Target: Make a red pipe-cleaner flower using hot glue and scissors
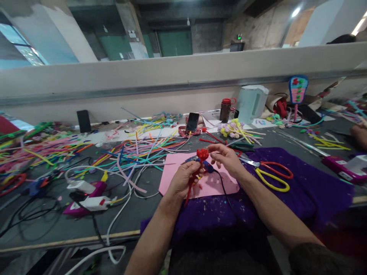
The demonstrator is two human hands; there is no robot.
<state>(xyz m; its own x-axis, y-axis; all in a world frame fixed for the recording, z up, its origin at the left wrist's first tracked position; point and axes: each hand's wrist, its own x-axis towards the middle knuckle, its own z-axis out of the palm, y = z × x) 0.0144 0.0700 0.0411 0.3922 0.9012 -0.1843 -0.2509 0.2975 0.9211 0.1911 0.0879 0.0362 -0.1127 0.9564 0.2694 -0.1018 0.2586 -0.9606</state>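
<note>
A red pipe-cleaner flower point(202, 154) stands upright between the thumb and fingers of my left hand point(187, 176), its red stem point(188, 194) hanging below the fist. My right hand point(225, 157) is just to the right of the bloom, its fingers curved and apart, with nothing visible in them. Behind and below the flower lies a blue tool point(208, 167) with a black cable; it looks like a glue gun, but my left hand hides part of it. Under both hands is a pink sheet point(170, 177) on a purple cloth point(298, 183).
Scissors point(273, 173) with red and yellow handles lie right of my right hand. Loose pipe cleaners point(143, 152) cover the table's left and back. Plugs and power strips point(86, 198) trail cables at left. A phone point(192, 121), bottle point(225, 110) and kettle point(252, 103) stand behind. Another person's hand point(359, 133) is far right.
</note>
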